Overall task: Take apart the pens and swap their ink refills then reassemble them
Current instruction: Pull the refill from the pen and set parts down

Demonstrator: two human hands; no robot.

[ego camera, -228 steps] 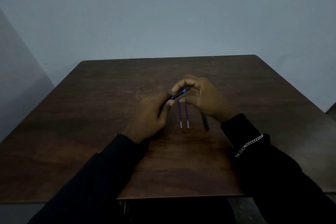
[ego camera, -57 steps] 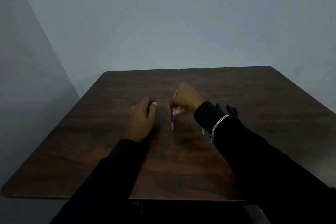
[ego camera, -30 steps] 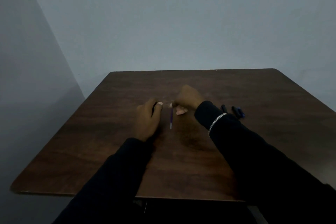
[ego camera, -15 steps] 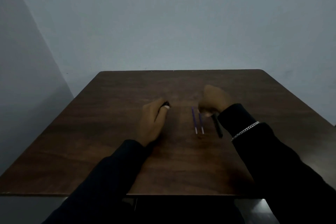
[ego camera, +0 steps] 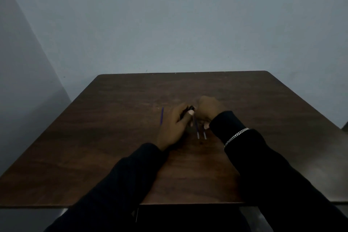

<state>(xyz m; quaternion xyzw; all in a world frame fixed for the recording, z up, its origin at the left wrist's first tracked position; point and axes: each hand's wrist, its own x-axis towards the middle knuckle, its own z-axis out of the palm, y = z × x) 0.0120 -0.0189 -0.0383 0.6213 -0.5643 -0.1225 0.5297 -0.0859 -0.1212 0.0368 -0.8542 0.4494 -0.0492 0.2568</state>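
The dark wooden table (ego camera: pixel 116 137) fills the scene in front of me, under a grey wall (ego camera: pixel 169 24). My left hand (ego camera: pixel 174 127) rests at the table's centre, fingers curled around a black pen barrel (ego camera: pixel 189 109) whose tip shows just past my thumb. My right hand (ego camera: pixel 209 112) sits just right of it, knuckles up and fingers bent down to the table; what they grip, I cannot tell. Two ink refills (ego camera: pixel 200 133) lie side by side between my hands, near ends pointing toward me. A third purple refill (ego camera: pixel 161 116) lies left of my left hand. A chain bracelet (ego camera: pixel 236 137) circles my right wrist.
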